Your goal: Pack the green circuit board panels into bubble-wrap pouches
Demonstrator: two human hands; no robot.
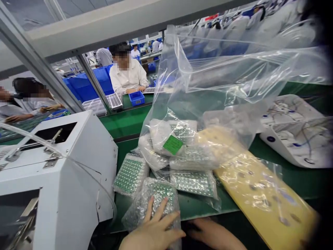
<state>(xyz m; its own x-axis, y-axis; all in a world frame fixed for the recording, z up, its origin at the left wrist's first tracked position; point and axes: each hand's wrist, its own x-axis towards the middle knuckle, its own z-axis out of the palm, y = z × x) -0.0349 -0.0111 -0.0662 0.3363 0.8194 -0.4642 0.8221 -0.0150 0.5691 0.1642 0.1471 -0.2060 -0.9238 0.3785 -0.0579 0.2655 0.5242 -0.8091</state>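
Note:
My left hand [156, 224] lies with its fingers spread on a bubble-wrapped pack of green circuit boards [161, 194] at the table's near edge. Low and to its right, my right hand [205, 227] reaches in below the edge, its fingers hidden in shadow. Just beyond are two more wrapped packs, a left one [130, 175] and a right one [192, 182]. Behind them a large clear plastic bag [166, 107] holds several wrapped packs and a green label [173, 144].
A white machine [78, 166] with a hose stands on the left. At right, a long yellow board [260, 191] reaches past the edge, near white shells with wires [299, 128]. Across the bench a person in white [130, 76] sits by a blue bin [136, 99].

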